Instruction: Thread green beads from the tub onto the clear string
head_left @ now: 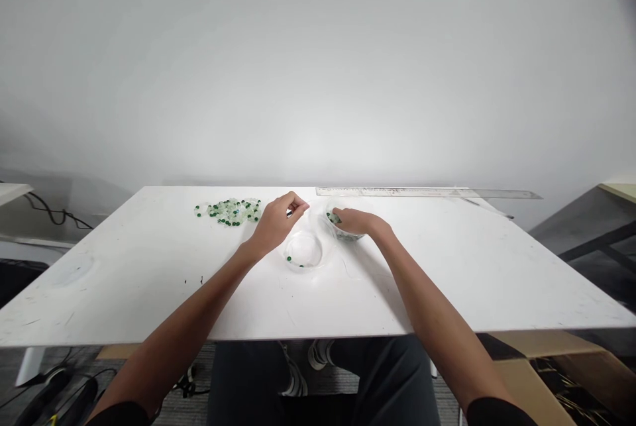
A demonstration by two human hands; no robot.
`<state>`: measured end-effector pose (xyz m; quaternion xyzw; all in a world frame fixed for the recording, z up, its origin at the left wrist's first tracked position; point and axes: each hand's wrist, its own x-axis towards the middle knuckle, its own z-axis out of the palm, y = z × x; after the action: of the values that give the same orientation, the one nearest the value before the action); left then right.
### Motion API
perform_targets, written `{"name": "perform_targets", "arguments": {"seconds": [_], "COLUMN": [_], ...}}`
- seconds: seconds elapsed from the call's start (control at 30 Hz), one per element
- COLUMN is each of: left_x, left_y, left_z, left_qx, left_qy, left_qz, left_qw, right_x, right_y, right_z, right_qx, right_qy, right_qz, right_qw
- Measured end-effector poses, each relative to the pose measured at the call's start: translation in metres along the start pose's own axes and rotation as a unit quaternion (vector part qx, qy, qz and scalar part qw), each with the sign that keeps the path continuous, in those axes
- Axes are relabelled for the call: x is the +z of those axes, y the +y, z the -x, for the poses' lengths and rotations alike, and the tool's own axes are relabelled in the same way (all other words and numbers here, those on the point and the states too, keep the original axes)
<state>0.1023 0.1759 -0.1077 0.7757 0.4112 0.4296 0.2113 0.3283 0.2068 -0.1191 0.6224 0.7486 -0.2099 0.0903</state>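
Note:
My left hand is held above the table with thumb and index finger pinched together; what they grip is too small to make out. My right hand reaches into a clear bowl of green and pale beads, its fingertips hidden among them. Between and below the hands, a shallow clear dish has a couple of dark green beads near its rim. Thin clear thread seems to lie by the bowl. Left of my left hand is a pile of strung-looking green and pale beads.
A long transparent ruler lies along the table's back edge, with a thin pen-like tool beside it. Small dark bits are on the table at left. Cardboard boxes stand below right.

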Motion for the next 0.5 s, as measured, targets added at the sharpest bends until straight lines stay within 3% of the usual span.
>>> {"name": "perform_targets", "arguments": {"seconds": [0.23, 0.5], "left_x": [0.001, 0.0], "left_y": [0.0, -0.001], "left_z": [0.0, -0.001], "left_qx": [-0.005, -0.002], "left_qy": [0.0, -0.006], "left_qz": [0.001, -0.006], "left_qw": [1.0, 1.0], "right_x": [0.002, 0.002], "right_y": [-0.003, -0.003], "right_z": [0.002, 0.01], "right_qx": [0.0, 0.005], "right_qy": [0.03, 0.112], "right_qz": [-0.012, -0.012], "right_qw": [0.999, 0.994]}}
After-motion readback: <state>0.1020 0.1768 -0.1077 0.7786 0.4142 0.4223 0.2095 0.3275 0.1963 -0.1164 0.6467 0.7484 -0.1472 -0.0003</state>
